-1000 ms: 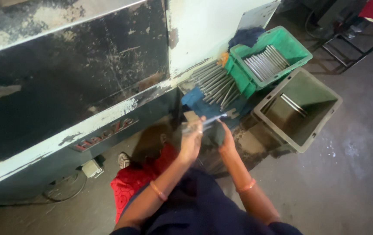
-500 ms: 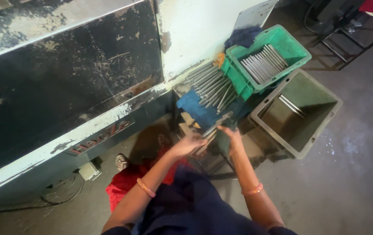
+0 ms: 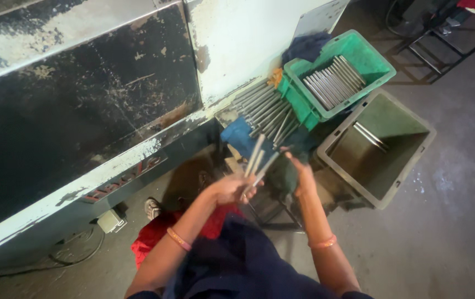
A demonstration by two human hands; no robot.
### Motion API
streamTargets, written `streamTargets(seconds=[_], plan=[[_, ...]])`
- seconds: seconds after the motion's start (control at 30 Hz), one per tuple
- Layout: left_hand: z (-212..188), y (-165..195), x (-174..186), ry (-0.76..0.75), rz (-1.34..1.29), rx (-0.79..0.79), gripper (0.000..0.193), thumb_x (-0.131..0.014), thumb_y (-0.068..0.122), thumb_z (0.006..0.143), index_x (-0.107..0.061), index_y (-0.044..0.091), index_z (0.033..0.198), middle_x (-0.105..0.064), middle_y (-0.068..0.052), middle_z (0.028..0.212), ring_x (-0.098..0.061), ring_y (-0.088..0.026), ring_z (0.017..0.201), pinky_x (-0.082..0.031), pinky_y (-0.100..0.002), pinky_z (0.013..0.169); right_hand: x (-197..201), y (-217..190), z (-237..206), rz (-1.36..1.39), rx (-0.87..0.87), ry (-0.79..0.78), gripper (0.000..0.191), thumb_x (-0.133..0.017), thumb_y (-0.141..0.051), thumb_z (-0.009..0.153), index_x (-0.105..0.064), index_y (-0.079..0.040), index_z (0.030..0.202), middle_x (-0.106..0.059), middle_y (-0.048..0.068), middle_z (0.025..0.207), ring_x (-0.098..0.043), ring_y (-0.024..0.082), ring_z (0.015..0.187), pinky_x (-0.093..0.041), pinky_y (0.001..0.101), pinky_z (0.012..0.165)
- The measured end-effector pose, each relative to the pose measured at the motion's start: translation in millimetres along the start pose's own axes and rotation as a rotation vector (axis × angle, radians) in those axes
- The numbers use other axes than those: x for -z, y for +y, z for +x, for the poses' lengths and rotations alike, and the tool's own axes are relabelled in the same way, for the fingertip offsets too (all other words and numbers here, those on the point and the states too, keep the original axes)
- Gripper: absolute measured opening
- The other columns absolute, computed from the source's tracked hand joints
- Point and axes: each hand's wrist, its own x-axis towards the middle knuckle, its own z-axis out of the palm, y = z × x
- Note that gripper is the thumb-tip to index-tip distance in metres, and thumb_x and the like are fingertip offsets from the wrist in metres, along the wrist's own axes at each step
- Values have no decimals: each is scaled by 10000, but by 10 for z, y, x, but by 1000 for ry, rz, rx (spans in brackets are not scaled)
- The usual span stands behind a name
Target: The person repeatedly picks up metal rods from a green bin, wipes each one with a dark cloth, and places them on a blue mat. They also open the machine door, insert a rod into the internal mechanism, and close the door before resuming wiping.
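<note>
The left hand (image 3: 231, 188) has its fingers closed around a few thin grey metal rods (image 3: 257, 160), which slant up beyond the fingertips. The right hand (image 3: 303, 169) grips a dark green cloth (image 3: 282, 176) just beside those fingers, its fingers curled shut on it.

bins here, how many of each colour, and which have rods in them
green bin: 1, a row of metal rods inside
grey bin: 1, a couple of rods inside
total: 2 bins
More rods lie loose on the ledge; the left hand holds a few.
</note>
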Motion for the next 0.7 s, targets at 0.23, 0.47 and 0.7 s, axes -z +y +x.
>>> streamTargets(seconds=[0.23, 0.47, 0.7], plan=[[345, 1099, 32, 325, 170, -141, 356, -671, 327, 969, -683, 55, 1199, -708, -49, 864, -661, -121, 700, -502, -250, 504, 275, 69, -53, -52, -25, 81, 324, -793, -136, 841, -696, -86, 1146, -701, 85, 1032, -681, 263, 903, -564, 399, 780], [1067, 2137, -234, 672, 574, -348, 294, -740, 272, 940, -673, 53, 1125, -739, -137, 848, -693, -202, 650, -471, -326, 525, 67, 285, -444, -172, -112, -1, 383, -788, -134, 778, -743, -83, 1154, -734, 60, 1124, -678, 226, 1059, -545, 387, 893], [1274, 2272, -113, 1234, 1138, -649, 447, -748, 92, 830, -608, 53, 1252, -645, -251, 1181, -604, -439, 1134, -485, -488, 968, 112, 231, -445, -211, -75, -9, 348, -778, -124, 804, -764, -60, 1145, -744, 59, 1138, -678, 198, 1085, -528, 343, 920]])
